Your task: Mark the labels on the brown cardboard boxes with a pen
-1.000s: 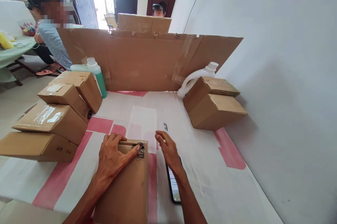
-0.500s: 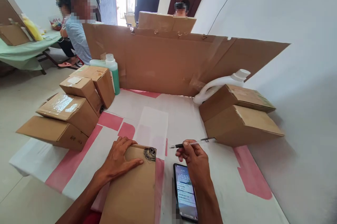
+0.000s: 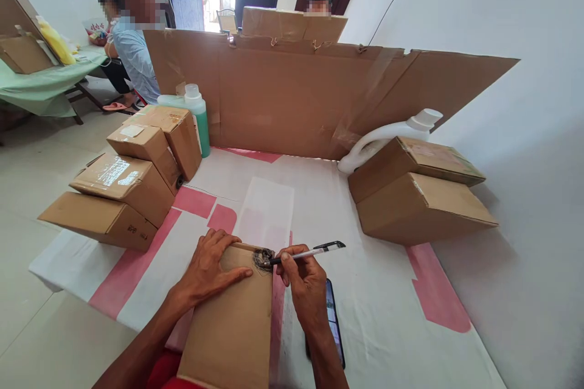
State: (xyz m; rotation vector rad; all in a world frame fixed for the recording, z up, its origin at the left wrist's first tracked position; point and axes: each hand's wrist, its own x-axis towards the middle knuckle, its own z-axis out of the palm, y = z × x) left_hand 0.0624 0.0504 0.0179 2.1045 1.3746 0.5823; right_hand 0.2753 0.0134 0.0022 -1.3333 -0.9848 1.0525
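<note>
And here's the L hand point(image 3: 207, 267) on the cardboard box point(image 3: 230, 322), gripping it firmly nr its far-left corner: thumb flat across the top, fingers hooked over the far edge. Box lies at the table's point(image 3: 374, 291) near edge, L of the middle, long side running away from the wearer; can't tell if its near end rests on the tabletop or on the red fabric point(image 3: 166, 371) below. Over to the R hand point(image 3: 303, 282), closed round a pen point(image 3: 326, 247), thumb & fingers pinching the clear barrel, black cap-end pointing up & out to the R. Tip's down at the black scribble point(image 3: 262, 258) in the box's far-right corner, seemingly touching. Phone point(image 3: 333, 328) lies on the table under the R wrist, partly hidden, screen lit. Along the table's L edge, four cartons point(image 3: 130, 185) in a row, w/ a green bottle point(image 3: 202, 130) just behind at the far-left corner. Far-right corner: white jug point(image 3: 413, 127) next to two more cartons point(image 3: 449, 197), side by side nr the wall. Big cardboard panel point(image 3: 278, 94) stands across the far edge, & beyond it, L side, sits a co-worker in a lt-blue top point(image 3: 132, 51).
</note>
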